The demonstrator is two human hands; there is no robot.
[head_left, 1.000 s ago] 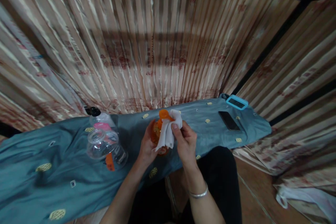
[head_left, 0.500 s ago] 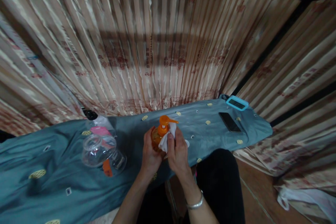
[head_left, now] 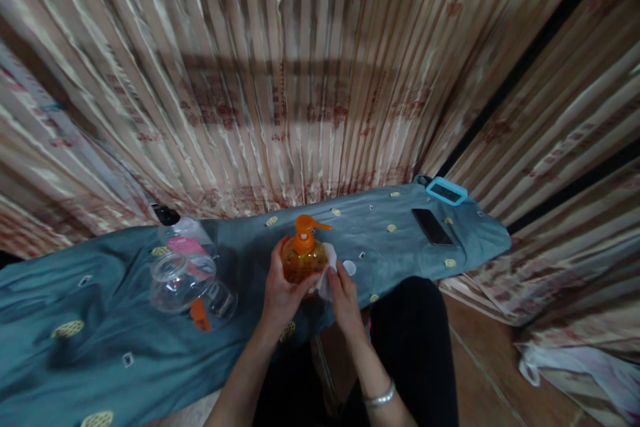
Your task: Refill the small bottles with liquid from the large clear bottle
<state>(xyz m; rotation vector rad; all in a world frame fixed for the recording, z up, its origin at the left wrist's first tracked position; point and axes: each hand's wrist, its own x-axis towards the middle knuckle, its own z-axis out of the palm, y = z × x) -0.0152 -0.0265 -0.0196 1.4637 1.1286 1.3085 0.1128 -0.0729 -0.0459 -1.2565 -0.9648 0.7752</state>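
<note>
An amber pump bottle [head_left: 303, 259] with an orange pump top stands upright between my hands, above the grey-green cloth. My left hand [head_left: 281, 290] is wrapped round its left side, with the thumb across the front. In my right hand [head_left: 345, 293], a crumpled white tissue [head_left: 327, 272] is pinched and pressed against the bottle's right side. Part of the tissue is hidden behind my fingers. The underside of the bottle is out of sight behind my hands.
On the patterned cloth [head_left: 260, 240], left, are clear plastic jars [head_left: 173, 287] and a black-topped bottle [head_left: 183, 230] with a pink label. To the right lie a small white disc [head_left: 349, 268], a black phone [head_left: 431, 227] and a blue-framed digital clock [head_left: 447, 191]. Curtains [head_left: 300, 113] hang close behind.
My right hand has brought the tissue down from the pump neck to the bottle's right side. More of the amber body shows, and my left thumb now lies across its front.
</note>
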